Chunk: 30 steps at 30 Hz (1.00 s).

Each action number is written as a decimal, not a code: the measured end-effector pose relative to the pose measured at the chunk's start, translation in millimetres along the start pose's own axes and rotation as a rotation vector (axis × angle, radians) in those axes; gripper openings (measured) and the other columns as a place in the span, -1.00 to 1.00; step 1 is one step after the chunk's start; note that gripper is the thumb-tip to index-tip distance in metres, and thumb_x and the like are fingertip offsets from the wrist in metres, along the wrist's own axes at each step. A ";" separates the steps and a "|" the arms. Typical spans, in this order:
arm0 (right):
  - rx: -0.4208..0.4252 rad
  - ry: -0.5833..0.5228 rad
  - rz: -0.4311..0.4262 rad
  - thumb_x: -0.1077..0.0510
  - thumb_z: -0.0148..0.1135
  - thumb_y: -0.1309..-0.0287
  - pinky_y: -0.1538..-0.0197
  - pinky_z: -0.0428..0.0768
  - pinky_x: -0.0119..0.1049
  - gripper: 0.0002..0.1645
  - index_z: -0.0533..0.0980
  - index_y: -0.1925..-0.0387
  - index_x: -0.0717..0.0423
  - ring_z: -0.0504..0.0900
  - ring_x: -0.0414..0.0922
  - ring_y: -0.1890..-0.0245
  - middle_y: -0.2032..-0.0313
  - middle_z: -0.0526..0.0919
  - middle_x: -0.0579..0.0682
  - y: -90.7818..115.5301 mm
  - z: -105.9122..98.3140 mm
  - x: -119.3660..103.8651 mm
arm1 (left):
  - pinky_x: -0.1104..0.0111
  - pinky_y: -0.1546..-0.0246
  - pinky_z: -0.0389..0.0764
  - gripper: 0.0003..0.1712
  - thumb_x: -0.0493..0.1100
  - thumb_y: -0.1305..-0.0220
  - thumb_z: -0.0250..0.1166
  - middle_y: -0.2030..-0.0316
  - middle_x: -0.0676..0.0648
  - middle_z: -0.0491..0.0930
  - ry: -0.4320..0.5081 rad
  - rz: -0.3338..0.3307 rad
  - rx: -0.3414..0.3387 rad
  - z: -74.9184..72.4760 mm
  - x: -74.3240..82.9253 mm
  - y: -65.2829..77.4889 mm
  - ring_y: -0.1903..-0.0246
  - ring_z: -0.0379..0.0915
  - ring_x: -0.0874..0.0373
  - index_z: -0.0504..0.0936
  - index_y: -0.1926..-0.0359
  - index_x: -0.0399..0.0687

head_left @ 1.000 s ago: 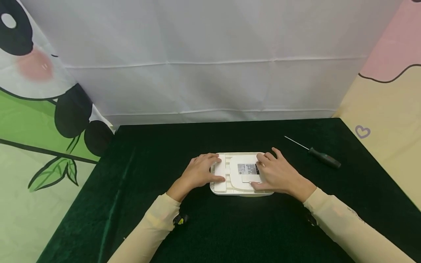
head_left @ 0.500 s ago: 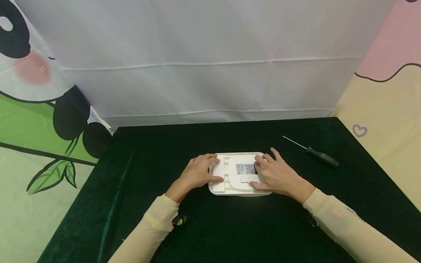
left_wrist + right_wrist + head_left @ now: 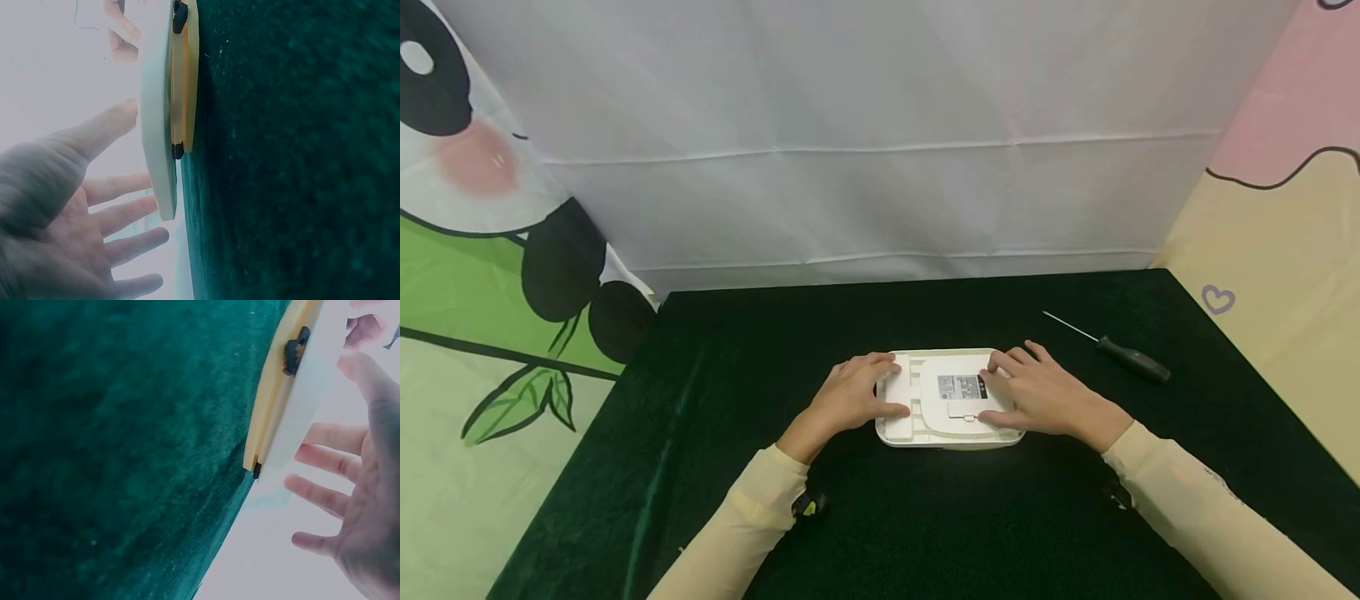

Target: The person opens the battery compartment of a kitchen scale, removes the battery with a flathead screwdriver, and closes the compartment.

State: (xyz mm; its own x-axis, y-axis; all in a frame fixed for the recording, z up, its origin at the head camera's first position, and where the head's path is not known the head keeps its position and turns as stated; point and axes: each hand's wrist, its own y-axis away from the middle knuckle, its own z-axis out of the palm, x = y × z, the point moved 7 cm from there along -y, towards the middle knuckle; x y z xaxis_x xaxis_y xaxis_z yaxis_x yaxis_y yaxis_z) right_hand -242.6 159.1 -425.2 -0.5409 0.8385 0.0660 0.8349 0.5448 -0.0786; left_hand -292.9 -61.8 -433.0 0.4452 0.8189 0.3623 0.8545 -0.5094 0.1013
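A flat white plastic device [image 3: 932, 371] with rounded corners lies underside up on dark green cloth. Its underside carries a printed label [image 3: 959, 387] and a small rectangular cover [image 3: 961, 409]. My left hand [image 3: 850, 397] rests thumb and fingertips on the white strip [image 3: 898, 400] at the device's left end; those fingers are nearly straight in the left wrist view. At the right end, my right hand [image 3: 1048, 397] touches the underside, its thumb beside the small cover. Both wrist views show a yellow lower part [image 3: 191, 87] with black bits between the white body and the cloth.
A screwdriver [image 3: 1127, 358] with a dark handle lies to the right, its shaft pointing to the back left. Green cloth [image 3: 760, 333] covers the table. A white curtain [image 3: 880, 200] hangs behind it, with printed cartoon sheets at both sides.
My right hand has shifted slightly right, its thumb drawn back from the small cover, so more of the label and cover shows. The left hand and the device stay nearly in place.
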 end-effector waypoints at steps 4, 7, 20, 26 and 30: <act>0.016 0.026 -0.017 -0.45 0.10 -0.18 -0.31 0.20 0.33 -0.20 0.57 -0.15 0.06 0.44 0.04 -0.12 -0.08 0.45 -0.02 -1.2 0.2 -1.2 | -0.06 -0.38 0.14 -0.20 0.30 -0.09 0.40 -0.42 0.00 0.28 -0.003 -0.002 0.007 -1.4 -1.1 -0.4 -0.38 0.19 -0.04 0.48 -0.30 0.08; 0.016 0.041 -0.016 -0.41 0.07 -0.23 -0.31 0.19 0.35 -0.24 0.57 -0.15 0.05 0.45 0.05 -0.13 -0.08 0.46 -0.01 -2.2 0.9 -0.9 | -0.06 -0.38 0.13 -0.20 0.30 -0.09 0.40 -0.42 0.00 0.28 0.001 -0.008 0.003 -1.5 -1.4 -0.9 -0.38 0.18 -0.04 0.48 -0.30 0.09; 0.061 -0.029 0.012 -0.34 0.17 -0.19 -0.29 0.22 0.33 -0.31 0.59 -0.12 0.05 0.47 0.05 -0.10 -0.05 0.51 -0.02 0.2 2.2 2.5 | -0.04 -0.39 0.12 -0.20 0.29 -0.09 0.40 -0.41 0.00 0.28 0.010 -0.011 0.004 1.2 -1.0 -1.3 -0.37 0.18 -0.03 0.48 -0.30 0.09; 0.097 -0.098 0.012 -0.30 0.24 -0.16 -0.25 0.29 0.21 -0.37 0.62 -0.08 0.04 0.47 0.05 -0.07 -0.04 0.55 -0.01 0.5 1.7 2.7 | -0.05 -0.39 0.12 -0.20 0.29 -0.08 0.41 -0.41 0.00 0.29 0.016 -0.014 0.003 2.2 -0.6 -0.4 -0.37 0.19 -0.04 0.48 -0.29 0.09; 0.099 -0.144 0.026 -0.26 0.28 -0.15 -0.23 0.31 0.17 -0.43 0.65 -0.04 0.00 0.48 0.02 -0.05 -0.02 0.57 -0.03 -1.2 0.3 4.3 | -0.06 -0.39 0.12 -0.21 0.29 -0.08 0.41 -0.41 0.00 0.30 0.018 -0.009 0.010 2.1 0.2 -1.1 -0.36 0.20 -0.04 0.49 -0.29 0.09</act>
State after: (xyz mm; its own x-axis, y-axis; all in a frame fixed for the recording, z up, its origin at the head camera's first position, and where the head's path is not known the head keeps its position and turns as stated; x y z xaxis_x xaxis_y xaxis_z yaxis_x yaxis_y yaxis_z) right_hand -245.9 162.0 -425.2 -0.5345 0.8414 -0.0802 0.8384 0.5158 -0.1762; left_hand -293.2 -60.5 -435.0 0.4324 0.8187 0.3778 0.8614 -0.4989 0.0953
